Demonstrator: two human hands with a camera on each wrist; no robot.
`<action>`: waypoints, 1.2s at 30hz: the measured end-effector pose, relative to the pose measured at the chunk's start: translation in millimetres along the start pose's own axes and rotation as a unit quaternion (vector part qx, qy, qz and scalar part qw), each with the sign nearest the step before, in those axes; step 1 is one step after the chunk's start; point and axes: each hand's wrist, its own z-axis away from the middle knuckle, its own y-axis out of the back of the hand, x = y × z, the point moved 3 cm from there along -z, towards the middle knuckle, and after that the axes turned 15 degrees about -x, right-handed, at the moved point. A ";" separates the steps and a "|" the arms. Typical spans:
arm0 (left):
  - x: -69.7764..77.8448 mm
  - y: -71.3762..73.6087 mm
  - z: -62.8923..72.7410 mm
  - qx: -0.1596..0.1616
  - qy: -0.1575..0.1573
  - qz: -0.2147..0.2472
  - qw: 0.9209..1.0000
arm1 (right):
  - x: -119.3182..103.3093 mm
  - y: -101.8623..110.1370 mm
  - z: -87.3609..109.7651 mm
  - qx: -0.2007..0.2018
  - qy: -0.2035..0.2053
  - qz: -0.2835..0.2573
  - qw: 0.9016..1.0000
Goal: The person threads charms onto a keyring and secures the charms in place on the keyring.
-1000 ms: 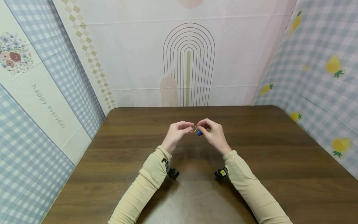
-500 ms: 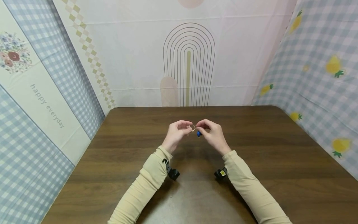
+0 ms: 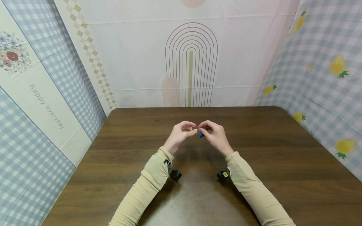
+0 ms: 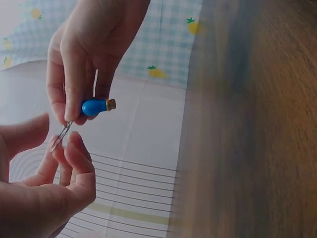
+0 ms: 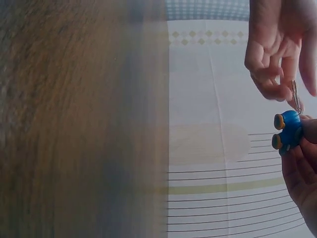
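Note:
My right hand (image 3: 216, 133) pinches a keychain between thumb and fingers, near where its metal ring (image 4: 62, 135) joins the charm. The charm is a small blue figurine (image 5: 291, 131) with two orange-brown feet, hanging below those fingertips in the head view. Opposite it, my left hand (image 3: 178, 134) has bent fingers against the ring's free end. In the left wrist view its thumb (image 4: 27, 134) stands apart from the ring. Both hands are raised above the table. Part of the ring is hidden by the fingertips.
Beneath the hands lies a brown wooden table (image 3: 135, 175). A white cloth with arch prints (image 3: 135, 56) hangs behind it. Checked cloths hang at the left (image 3: 82, 94) and right (image 3: 316, 94). A small black camera sits on each wrist.
The ring has shifted left and turned between the hands, and now shows less of its round outline. My left thumb and fingers have changed position around it. The right hand has barely moved.

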 end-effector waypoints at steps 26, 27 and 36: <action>2.6 -2.4 -0.2 0.002 -0.023 0.035 0.999 | 0.9 1.2 -0.5 0.008 0.016 0.018 1.000; 3.1 -2.8 -0.2 0.005 -0.025 0.038 0.999 | 0.8 0.9 -0.5 0.008 0.018 0.019 1.000; 2.3 0.1 -1.5 0.050 -0.049 0.088 0.994 | -1.6 3.6 -0.6 -0.002 0.004 0.006 1.000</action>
